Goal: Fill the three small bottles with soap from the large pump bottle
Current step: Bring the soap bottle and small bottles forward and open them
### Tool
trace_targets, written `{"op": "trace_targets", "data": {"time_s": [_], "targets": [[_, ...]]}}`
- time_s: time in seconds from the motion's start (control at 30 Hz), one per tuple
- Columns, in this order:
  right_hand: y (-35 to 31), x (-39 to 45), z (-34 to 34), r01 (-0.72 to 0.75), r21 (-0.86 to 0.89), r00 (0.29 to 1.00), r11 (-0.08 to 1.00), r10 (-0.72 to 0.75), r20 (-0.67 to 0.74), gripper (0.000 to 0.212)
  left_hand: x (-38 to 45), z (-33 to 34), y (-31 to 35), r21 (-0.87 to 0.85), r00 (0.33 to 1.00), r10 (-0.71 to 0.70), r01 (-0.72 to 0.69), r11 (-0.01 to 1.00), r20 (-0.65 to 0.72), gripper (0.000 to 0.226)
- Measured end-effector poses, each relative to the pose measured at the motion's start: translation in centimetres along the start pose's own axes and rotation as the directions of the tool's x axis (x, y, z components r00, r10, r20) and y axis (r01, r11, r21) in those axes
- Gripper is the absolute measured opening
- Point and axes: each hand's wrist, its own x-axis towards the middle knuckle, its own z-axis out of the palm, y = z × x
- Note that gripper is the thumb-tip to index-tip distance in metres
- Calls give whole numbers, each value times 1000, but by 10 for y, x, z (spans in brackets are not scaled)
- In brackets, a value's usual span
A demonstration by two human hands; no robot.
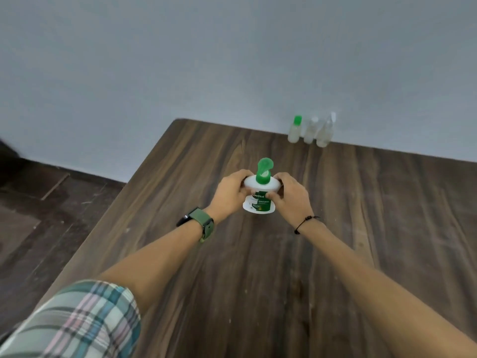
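Fingers of both my left hand [230,193] and right hand [290,193] are curled round the shoulder of the white plastic pump bottle with green pump head and green label [260,195], gripping it upright mid-table on the dark wood-grain tabletop [258,280]. The three small clear plastic bottles [311,131], one green-capped, stand together well apart by the grey wall [232,60], pale contents, levels unclear. I judge this the setup or wrap-up step; next move calls for bringing pump and small bottles together, spout over an open neck.
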Motion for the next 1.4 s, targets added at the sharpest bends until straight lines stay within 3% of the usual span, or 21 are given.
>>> {"op": "trace_targets", "data": {"time_s": [0.3,0.67,0.83,0.93,1.07,1.4], "targets": [[-25,-141,2,20,44,999,999,-18,-46,31,-133,10,8,25,998,67,-67,997,21,32],[-14,-178,20,3,-2,1000,1000,-3,-2,39,-165,25,-15,80,994,73,-80,994,84,34],[-1,-179,11,32,79,988,996,-43,148,53,-142,0,-27,134,962,69,-107,985,263,70],[13,-150,-3,-62,130,996,990,52,78,59,-99,-16,-23,118,982,35,-58,991,186,67],[21,-73,-20,-145,148,986,978,155,-61,46,-26,-7,2,32,991,8,-13,999,132,47],[59,138,-12,-343,241,920,908,377,-110,43,173,65,25,-128,979,-133,153,980,154,44]]}}
